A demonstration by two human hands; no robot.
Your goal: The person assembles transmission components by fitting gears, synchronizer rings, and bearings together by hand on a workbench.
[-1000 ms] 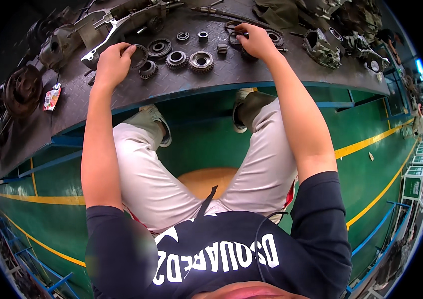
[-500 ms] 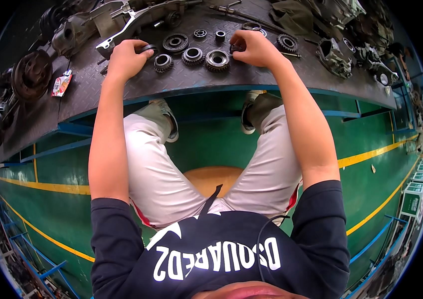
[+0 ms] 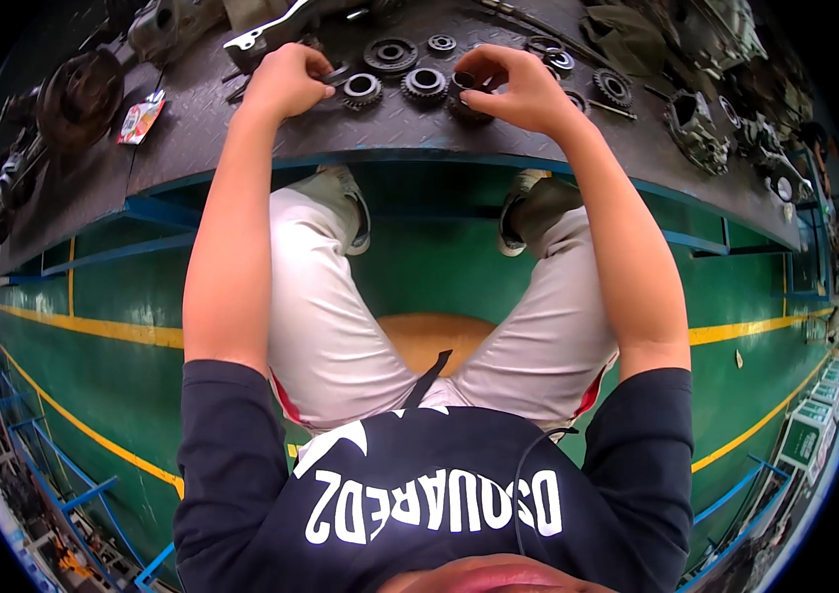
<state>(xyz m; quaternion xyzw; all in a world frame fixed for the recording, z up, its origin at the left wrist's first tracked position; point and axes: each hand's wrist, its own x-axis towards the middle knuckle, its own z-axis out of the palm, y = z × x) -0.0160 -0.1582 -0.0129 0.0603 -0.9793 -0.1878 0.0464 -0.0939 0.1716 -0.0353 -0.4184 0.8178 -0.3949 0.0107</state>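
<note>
1. Dark metal ring pinched in left hand grip, low over the checkered surface.
2. Two toothed gears between hands, resting flat.
3. Right hand grip closed narrow on small dark gear, raised just above surface.

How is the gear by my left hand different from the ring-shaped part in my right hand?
The gear lies flat on the workbench beside the left hand, with teeth round its rim; the ring-shaped part is pinched in the right hand, tilted, with no teeth showing. The gear looks wider; the ring looks narrower. Both are dark metal with a central hole.
</note>
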